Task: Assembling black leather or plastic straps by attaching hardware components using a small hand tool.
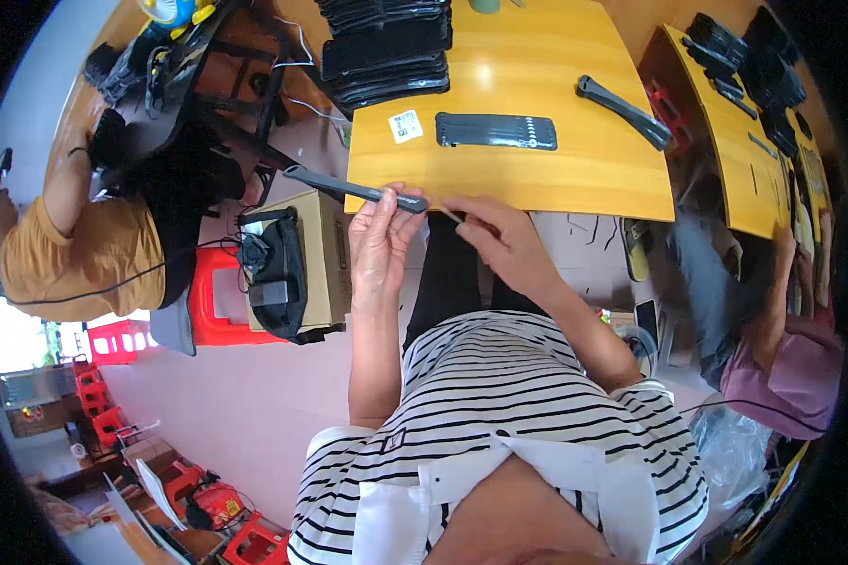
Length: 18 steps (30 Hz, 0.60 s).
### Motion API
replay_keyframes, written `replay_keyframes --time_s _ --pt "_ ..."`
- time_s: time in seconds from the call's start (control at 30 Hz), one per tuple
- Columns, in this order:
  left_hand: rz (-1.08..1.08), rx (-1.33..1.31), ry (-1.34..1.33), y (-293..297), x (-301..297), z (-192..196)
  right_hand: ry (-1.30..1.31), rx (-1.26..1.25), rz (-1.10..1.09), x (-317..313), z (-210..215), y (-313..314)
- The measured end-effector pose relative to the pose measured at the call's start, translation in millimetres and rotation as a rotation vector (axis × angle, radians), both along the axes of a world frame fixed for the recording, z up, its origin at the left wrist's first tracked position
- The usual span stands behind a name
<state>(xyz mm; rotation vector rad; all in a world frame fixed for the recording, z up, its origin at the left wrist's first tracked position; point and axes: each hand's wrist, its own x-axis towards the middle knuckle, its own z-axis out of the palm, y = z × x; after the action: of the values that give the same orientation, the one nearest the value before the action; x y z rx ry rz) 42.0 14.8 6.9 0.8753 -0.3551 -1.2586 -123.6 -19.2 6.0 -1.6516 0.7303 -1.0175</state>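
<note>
the left hand (377, 240) is closed on a black strip (339, 185) near one end; the right hand (501, 243), apart from it but near, appears to pinch a slim piece (451, 215) too small to identify. the strip is held at the table's near edge, its long end pointing left, unsupported. caution: as i see it from here, a loose left grip could let that end tip, dropping the strip to the floor (254, 395) or beside the carton (322, 247). a light pinch could lose the slim piece. further in, on the yellow table (499, 179), a swinging strip could shift the white card (406, 126) or flat black bundle (495, 131). beyond, the black stack (386, 56), unevenly layered, could slide if knocked.
</note>
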Motion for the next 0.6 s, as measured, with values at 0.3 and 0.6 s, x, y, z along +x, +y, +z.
replay_keyframes --time_s 0.3,0.6 --pt "0.1 -0.035 -0.142 -2 -4 2 0.147 -0.092 -0.041 11 16 3" --pt "0.203 -0.036 -0.269 -1 -14 10 0.043 0.144 0.063 12 9 -1"
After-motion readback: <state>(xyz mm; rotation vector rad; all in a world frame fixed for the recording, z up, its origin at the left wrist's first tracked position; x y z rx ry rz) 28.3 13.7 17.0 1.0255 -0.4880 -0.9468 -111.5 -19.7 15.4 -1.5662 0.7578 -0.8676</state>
